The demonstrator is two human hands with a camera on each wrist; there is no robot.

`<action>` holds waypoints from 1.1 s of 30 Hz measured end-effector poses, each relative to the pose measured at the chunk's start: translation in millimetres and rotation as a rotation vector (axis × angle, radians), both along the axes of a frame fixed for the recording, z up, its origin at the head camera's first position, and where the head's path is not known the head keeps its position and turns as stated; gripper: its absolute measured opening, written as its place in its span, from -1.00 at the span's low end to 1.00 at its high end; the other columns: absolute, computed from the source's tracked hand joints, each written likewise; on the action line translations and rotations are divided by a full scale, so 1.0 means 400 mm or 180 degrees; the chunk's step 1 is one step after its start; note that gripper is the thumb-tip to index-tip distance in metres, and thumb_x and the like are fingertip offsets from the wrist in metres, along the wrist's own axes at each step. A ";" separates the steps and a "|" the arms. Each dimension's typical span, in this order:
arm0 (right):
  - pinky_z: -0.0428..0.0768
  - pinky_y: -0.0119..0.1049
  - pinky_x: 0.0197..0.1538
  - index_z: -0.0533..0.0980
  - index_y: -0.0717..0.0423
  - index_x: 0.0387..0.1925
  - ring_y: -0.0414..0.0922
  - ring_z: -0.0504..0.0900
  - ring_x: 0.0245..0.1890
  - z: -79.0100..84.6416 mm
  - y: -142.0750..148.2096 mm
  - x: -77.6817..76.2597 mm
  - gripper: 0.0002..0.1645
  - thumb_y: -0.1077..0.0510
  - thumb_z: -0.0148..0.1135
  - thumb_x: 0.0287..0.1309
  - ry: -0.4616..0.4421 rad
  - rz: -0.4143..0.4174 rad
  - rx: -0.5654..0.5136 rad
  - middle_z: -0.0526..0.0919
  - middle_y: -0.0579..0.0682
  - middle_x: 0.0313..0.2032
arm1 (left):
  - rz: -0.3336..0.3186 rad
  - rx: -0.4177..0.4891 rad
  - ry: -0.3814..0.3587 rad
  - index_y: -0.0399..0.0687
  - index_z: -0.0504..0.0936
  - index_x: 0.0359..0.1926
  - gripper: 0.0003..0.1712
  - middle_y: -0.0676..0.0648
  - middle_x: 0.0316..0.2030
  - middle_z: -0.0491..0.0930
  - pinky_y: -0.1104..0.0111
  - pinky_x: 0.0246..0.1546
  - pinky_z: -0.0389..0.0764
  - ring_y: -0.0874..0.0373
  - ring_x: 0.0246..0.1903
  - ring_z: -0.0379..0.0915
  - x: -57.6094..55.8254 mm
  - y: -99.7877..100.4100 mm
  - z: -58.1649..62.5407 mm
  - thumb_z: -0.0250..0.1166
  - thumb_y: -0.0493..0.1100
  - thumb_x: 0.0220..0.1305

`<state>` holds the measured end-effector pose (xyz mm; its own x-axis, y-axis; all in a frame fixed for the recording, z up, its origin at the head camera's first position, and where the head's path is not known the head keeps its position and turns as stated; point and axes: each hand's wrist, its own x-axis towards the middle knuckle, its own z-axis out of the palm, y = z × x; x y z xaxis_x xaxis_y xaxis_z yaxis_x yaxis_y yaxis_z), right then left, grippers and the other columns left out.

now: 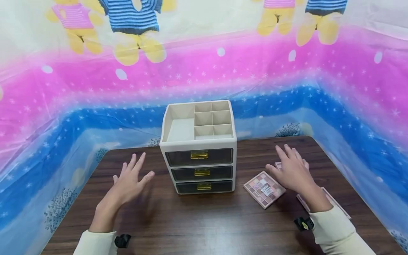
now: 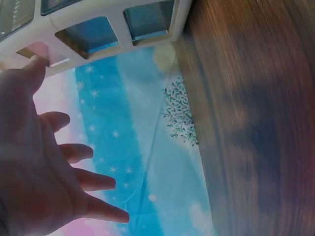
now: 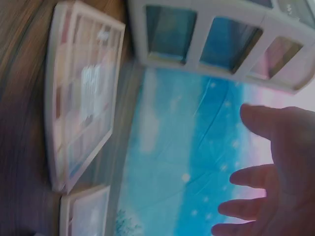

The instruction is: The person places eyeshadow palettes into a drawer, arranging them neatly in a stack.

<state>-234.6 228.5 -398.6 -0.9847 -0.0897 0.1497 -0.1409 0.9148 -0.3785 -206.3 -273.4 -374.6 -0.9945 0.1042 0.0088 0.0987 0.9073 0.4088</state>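
A white desktop organizer stands on the brown table, with three dark-fronted drawers, gold handles and a divided top tray. To its left my left hand is held over the table, fingers spread and holding nothing. My right hand hovers on the other side with fingers extended, also holding nothing. Just left of it lies a square eyeshadow palette with pinkish shades. Another palette lies behind and is mostly hidden by the right hand in the head view. In the left wrist view the organizer's side shows window-like openings.
A third flat, pink-edged case lies partly under the right forearm. The wood-grain table extends around the organizer. Behind and at both sides hangs a printed cloth in pink and blue, meeting the table's edges.
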 end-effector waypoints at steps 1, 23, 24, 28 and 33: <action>0.12 0.53 0.31 0.16 0.18 0.54 0.47 0.10 0.45 0.003 -0.011 0.006 -0.06 -0.23 0.21 0.37 0.0148 0.0034 -0.0058 0.12 0.43 0.49 | -0.0014 0.0074 0.0009 0.08 -0.24 0.65 -0.02 -0.41 0.59 -0.33 -0.66 0.18 -0.22 -0.64 0.48 -0.39 0.001 0.001 -0.001 -0.06 0.40 0.50; 0.55 -0.12 -0.20 0.65 0.14 -0.08 0.05 0.56 -0.23 0.083 -0.354 0.074 -0.62 0.29 0.46 -0.03 0.2701 0.1084 -0.0426 0.62 0.09 -0.17 | -0.0254 0.2523 0.1265 -0.06 0.30 0.47 -0.48 -0.22 0.23 0.47 0.64 0.02 0.48 0.24 0.10 0.49 -0.017 0.154 0.063 0.09 -0.19 0.57; 0.53 -0.12 -0.23 0.65 0.13 -0.08 0.05 0.56 -0.23 0.083 -0.370 0.076 -0.62 0.28 0.45 -0.02 0.2777 0.1116 -0.0358 0.62 0.08 -0.17 | -0.0260 0.2580 0.1254 -0.07 0.31 0.47 -0.49 -0.21 0.22 0.48 0.63 0.02 0.50 0.31 0.07 0.48 -0.018 0.160 0.066 0.08 -0.19 0.57; 0.48 -0.14 -0.29 0.64 0.08 -0.04 0.03 0.57 -0.21 0.084 -0.426 0.076 -0.65 0.27 0.37 0.08 0.2952 0.1177 -0.0096 0.62 0.05 -0.13 | -0.0204 0.2691 0.1227 -0.09 0.36 0.42 -0.53 -0.20 0.17 0.50 0.58 -0.02 0.54 0.34 -0.01 0.48 -0.023 0.182 0.074 0.08 -0.20 0.57; 0.50 -0.15 -0.34 0.66 0.05 -0.04 0.01 0.59 -0.22 0.082 -0.477 0.062 -0.75 0.24 0.25 0.26 0.3081 0.1120 0.0278 0.64 0.04 -0.12 | -0.0064 0.2656 0.1290 -0.11 0.46 0.33 -0.60 -0.23 0.06 0.54 0.55 -0.11 0.54 0.28 -0.11 0.47 -0.030 0.200 0.072 0.11 -0.17 0.56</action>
<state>-209.7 37.9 -366.0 -0.3619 -0.3981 0.8429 -0.6146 0.7818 0.1053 -218.2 -193.4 -345.8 -0.8972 -0.0751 0.4352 0.3892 0.3312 0.8595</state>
